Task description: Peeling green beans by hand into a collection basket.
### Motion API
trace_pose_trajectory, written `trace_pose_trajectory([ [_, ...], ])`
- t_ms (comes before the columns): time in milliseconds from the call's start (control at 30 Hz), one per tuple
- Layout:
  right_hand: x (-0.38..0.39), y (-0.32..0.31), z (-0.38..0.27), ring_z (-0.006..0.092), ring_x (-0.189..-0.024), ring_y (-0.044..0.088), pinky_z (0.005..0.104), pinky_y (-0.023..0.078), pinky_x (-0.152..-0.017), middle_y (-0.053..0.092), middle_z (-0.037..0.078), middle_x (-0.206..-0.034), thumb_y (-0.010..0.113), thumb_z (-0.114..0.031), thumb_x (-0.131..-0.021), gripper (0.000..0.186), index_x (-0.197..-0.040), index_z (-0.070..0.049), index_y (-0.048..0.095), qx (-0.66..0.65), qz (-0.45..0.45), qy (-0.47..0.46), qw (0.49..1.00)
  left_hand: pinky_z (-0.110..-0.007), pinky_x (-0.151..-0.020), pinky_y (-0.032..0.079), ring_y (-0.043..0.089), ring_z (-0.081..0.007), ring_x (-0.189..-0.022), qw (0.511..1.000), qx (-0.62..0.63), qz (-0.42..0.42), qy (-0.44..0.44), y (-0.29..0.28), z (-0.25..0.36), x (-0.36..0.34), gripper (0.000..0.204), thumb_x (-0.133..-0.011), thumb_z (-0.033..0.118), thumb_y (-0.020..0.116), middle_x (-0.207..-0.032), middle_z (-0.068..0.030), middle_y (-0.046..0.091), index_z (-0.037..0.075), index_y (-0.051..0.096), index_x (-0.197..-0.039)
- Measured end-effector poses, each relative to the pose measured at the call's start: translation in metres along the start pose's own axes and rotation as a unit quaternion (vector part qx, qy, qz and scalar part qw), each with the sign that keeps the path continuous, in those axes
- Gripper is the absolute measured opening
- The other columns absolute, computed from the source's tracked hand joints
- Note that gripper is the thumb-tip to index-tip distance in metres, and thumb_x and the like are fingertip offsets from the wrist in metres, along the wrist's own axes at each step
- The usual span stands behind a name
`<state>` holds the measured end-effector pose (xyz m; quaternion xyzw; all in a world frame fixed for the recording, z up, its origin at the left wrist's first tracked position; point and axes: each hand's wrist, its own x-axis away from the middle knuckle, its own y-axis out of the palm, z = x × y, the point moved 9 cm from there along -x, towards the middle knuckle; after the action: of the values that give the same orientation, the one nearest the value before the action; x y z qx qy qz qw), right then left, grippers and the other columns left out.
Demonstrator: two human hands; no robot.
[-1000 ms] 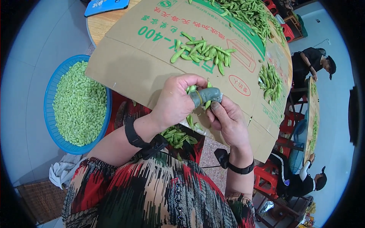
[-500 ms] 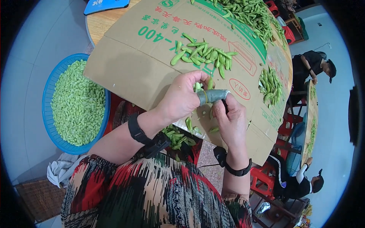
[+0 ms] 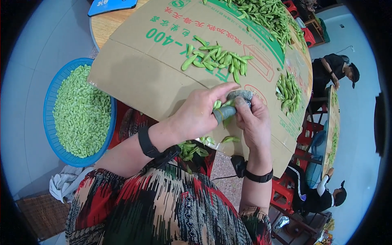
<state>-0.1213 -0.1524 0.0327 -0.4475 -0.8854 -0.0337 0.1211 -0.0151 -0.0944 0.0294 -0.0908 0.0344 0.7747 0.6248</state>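
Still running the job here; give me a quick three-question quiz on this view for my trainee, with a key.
1. True or false: the round blue plastic basket of shelled green beans is at the person's right.
2. What lies on the flat brown cardboard?
A) red peppers
B) whole green pods
C) white eggs
3. Fill in: the yellow-banded grey-green finger sleeve is on the ____ hand.

Key: 1 false, left; 2 B; 3 left.

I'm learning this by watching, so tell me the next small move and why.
Probably have the right hand squeeze the green pod to work its beans out: the pod shows between it and the left hand, whole pods lie on the cardboard, and the blue basket holds shelled beans.
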Motion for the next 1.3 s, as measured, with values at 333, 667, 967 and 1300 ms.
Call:
trace_pose_trajectory([
  [333,0.013,0.017,0.032,0.0021,-0.04,0.032,0.0146,0.024,-0.035,0.038,-0.005,-0.056,0.055,-0.011,-0.088,0.008,-0.093,-0.004,0.053,-0.383,-0.085,0.134,0.91,-0.026,-0.068,0.048,0.062,-0.0146,-0.077,0.981,0.006,-0.091,0.17,0.005,0.024,0.0,0.025,-0.079,0.008,0.065,-0.082,-0.0064,0.065,0.005,0.062,-0.104],
  [667,0.004,-0.006,0.003,0.0009,-0.044,0.029,0.0175,0.021,-0.038,0.04,-0.007,-0.058,0.056,-0.011,-0.088,0.006,-0.085,-0.006,0.054,-0.179,0.029,0.016,0.983,-0.027,-0.059,0.045,0.055,-0.0101,-0.068,0.987,0.157,-0.028,-0.019,-0.006,-0.001,0.0,0.009,-0.081,0.005,0.059,-0.079,-0.0026,0.061,0.002,0.056,-0.089],
  [967,0.01,0.0,-0.009,0.0045,-0.05,0.044,0.021,0.034,-0.045,0.053,-0.002,-0.062,0.059,-0.014,-0.086,0.012,-0.082,-0.003,0.059,0.094,0.087,-0.077,0.989,-0.036,-0.061,0.047,0.06,-0.0323,-0.07,0.968,-0.212,0.019,0.129,-0.009,0.027,0.006,0.018,-0.071,0.005,0.063,-0.078,-0.0173,0.061,0.001,0.059,-0.088],
  [1300,0.015,0.021,-0.011,0.0018,-0.052,0.042,0.0185,0.033,-0.047,0.051,-0.006,-0.062,0.061,-0.018,-0.085,0.014,-0.079,-0.005,0.061,0.032,-0.1,-0.005,0.995,-0.023,-0.05,0.039,0.049,-0.0056,-0.058,0.979,0.154,-0.033,-0.126,-0.045,-0.009,0.026,0.021,-0.08,0.014,0.064,-0.07,0.0,0.059,0.003,0.062,-0.097],
])
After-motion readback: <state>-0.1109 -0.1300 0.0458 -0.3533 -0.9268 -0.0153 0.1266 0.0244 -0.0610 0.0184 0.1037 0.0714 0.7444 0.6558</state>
